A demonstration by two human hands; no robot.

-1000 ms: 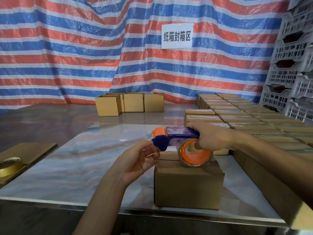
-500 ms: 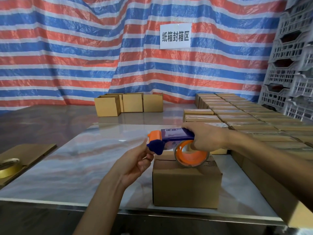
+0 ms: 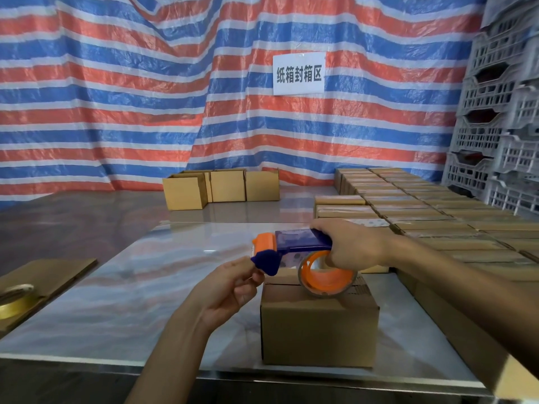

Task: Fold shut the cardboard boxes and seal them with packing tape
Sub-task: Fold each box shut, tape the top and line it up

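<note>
A closed cardboard box (image 3: 318, 325) stands on the marble table (image 3: 145, 287) near its front edge. My right hand (image 3: 353, 246) grips the handle of a blue and orange tape dispenser (image 3: 291, 249), held just above the box's top. Its orange roll (image 3: 326, 275) hangs over the box's top seam. My left hand (image 3: 233, 284) is at the dispenser's front end, fingers curled and pinching at the tape below the blue nose; the clear tape itself is hard to make out.
Three boxes (image 3: 221, 188) stand at the table's far side. Several rows of sealed boxes (image 3: 423, 217) fill the right side. A flat cardboard sheet (image 3: 43, 275) with a yellowish tape roll (image 3: 14, 298) lies at left. Grey crates (image 3: 501, 112) are stacked at the far right.
The dispenser and both hands have shifted slightly left and down toward the box. The left hand's fingers have closed in under the dispenser's nose.
</note>
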